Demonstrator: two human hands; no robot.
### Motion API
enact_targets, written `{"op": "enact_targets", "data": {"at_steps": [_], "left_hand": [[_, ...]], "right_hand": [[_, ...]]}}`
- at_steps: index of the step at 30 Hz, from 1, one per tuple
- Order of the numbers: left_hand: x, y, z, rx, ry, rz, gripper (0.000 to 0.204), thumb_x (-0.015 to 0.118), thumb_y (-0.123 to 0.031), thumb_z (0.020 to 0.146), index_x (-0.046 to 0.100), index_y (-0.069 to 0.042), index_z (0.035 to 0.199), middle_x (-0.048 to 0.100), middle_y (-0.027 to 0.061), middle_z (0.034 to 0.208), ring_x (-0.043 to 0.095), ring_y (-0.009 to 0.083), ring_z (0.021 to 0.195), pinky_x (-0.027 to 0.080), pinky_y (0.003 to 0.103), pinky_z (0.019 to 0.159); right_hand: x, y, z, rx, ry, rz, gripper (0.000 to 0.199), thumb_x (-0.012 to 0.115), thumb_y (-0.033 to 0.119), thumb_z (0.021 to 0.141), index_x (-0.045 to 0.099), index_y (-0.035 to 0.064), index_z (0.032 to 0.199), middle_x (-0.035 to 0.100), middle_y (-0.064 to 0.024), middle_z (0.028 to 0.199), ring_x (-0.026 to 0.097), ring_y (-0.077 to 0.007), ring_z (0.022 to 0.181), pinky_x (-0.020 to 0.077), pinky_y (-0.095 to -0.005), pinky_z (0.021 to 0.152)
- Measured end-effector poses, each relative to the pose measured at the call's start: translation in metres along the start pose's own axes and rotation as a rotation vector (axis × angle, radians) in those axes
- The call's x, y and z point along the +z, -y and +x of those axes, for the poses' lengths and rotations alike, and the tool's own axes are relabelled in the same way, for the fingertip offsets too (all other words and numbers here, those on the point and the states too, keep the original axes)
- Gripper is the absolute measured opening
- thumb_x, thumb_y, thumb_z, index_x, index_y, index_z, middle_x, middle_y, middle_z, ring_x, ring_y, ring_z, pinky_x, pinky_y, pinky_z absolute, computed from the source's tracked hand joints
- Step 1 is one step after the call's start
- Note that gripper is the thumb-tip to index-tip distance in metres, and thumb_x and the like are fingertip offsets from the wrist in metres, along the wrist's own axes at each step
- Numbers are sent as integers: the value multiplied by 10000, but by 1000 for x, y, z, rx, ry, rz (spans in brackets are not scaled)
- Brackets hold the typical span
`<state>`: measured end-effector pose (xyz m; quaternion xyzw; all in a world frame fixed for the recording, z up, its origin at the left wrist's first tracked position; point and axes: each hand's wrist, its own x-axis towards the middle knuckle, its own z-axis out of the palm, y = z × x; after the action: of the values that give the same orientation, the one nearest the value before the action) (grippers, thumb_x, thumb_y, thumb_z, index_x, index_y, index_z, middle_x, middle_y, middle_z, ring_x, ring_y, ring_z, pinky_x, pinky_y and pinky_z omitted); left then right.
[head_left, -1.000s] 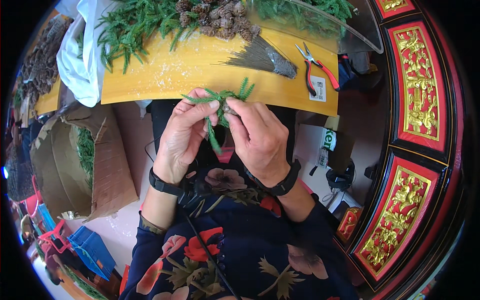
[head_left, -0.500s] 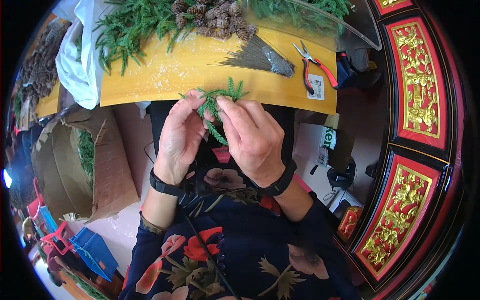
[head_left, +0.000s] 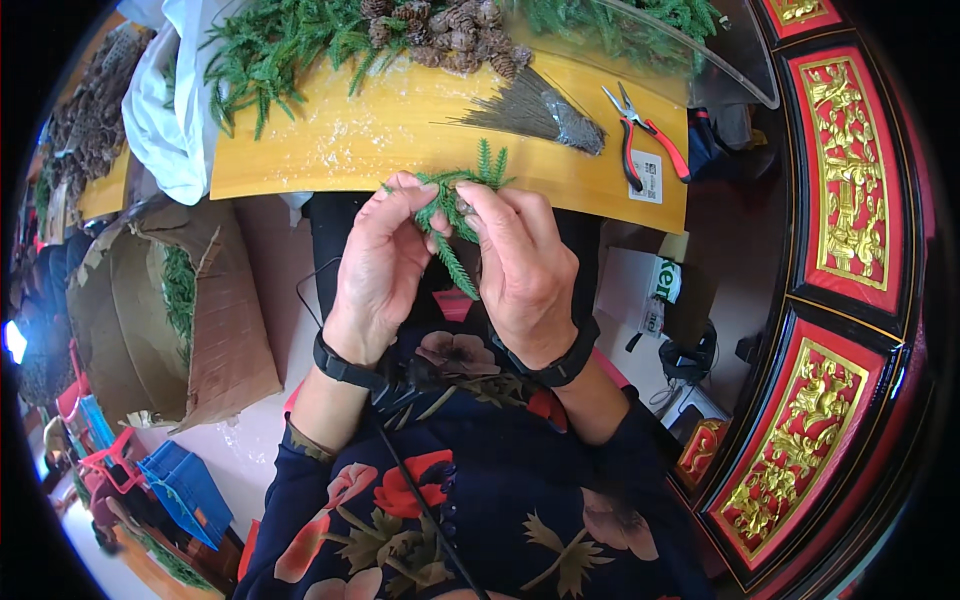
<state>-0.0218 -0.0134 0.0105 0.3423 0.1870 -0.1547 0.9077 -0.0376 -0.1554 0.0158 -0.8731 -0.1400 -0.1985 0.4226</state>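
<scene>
Both hands met just in front of the near edge of the yellow table, above the person's lap, and between them they held a small bunch of green fir-like sprigs. The left hand was curled shut around the bunch from its side, thumb and forefinger pinching the stems near the top. The right hand closed on it from the other side, fingertips pressed against the same knot of stems. Held this way, the grip appeared meant to keep the sprigs gathered at one point while the fingers worked on them.

The bunch ran roughly away from the person: short tips fanned up and outward toward the table, while one longer sprig hung down toward the body, slanting a little to the right. Its long axis was therefore close to vertical in the picture.

Materials lay within reach on the table, probably so either hand could take them without rising. A sheaf of thin grey wires lay just beyond the hands, red-handled pliers to its right, and a heap of pine cones among loose green branches along the far side. A white plastic bag sagged off the left end, and an open cardboard box with more greenery stood on the floor to the left
</scene>
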Motion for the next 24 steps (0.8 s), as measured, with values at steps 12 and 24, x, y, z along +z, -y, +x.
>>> {"op": "enact_targets", "data": {"at_steps": [12, 24], "left_hand": [[6, 14, 2, 110, -89, -69, 78, 557, -41, 902, 539, -92, 958, 591, 1, 881, 565, 101, 734, 449, 239, 674], [10, 11, 4, 199, -56, -22, 104, 550, -39, 907, 554, -70, 1006, 595, 25, 894, 560, 88, 748, 466, 236, 689]], "right_hand": [[3, -2, -3, 71, -7, 58, 309, 624, -77, 801, 615, 37, 1088, 608, -125, 908, 645, -268, 785, 514, -325, 651], [3, -2, -3, 84, -6, 96, 286, 616, -49, 822, 590, 24, 1098, 603, -135, 891, 638, -275, 766, 507, -331, 640]]}}
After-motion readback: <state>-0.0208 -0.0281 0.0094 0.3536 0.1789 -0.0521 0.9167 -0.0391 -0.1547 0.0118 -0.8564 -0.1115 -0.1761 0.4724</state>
